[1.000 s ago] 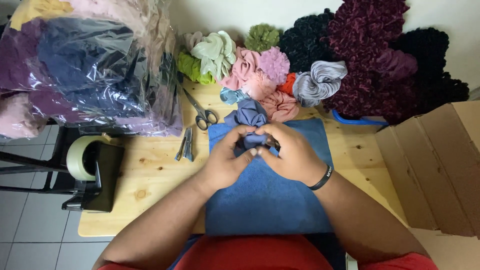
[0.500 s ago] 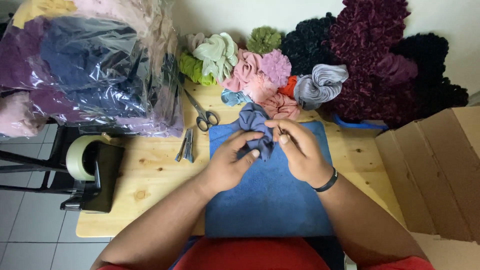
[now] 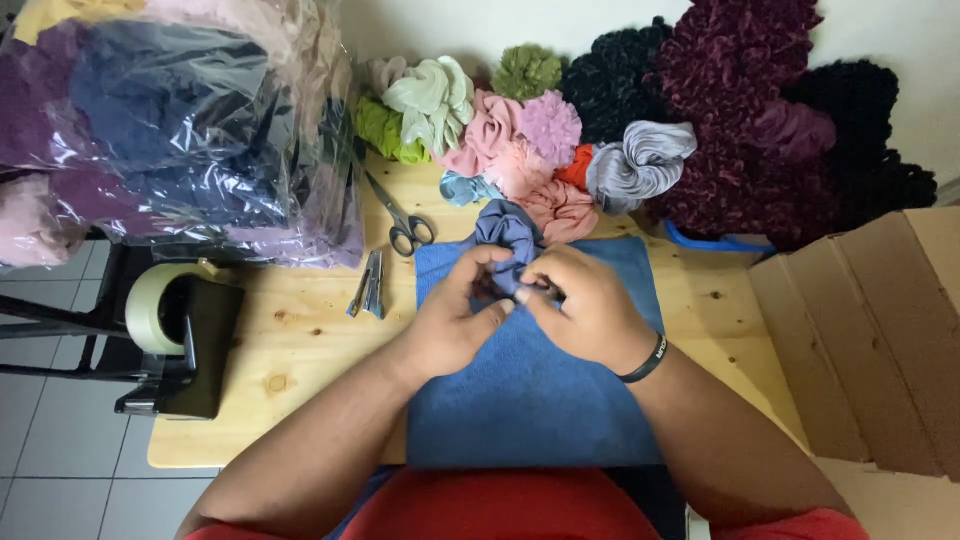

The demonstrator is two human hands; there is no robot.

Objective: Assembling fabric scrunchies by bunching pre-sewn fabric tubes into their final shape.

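My left hand (image 3: 455, 320) and my right hand (image 3: 585, 305) meet over a blue cloth mat (image 3: 540, 400) on the wooden table (image 3: 290, 360). Both pinch a grey-blue fabric scrunchie (image 3: 508, 232), whose gathered loop sticks up past my fingertips toward the far edge of the mat. The lower part of the scrunchie is hidden between my fingers. A black band sits on my right wrist.
A pile of finished scrunchies (image 3: 560, 140) in green, pink, grey, black and maroon lines the back. Scissors (image 3: 400, 215) and small snips (image 3: 370, 285) lie left of the mat. A bag of fabric (image 3: 170, 130), a tape dispenser (image 3: 180, 335) and a cardboard box (image 3: 870, 330) flank the table.
The scrunchie, bunched between both hands a second ago, has been pulled out so its loop stands above my fingers. My hands have stayed over the far part of the mat.
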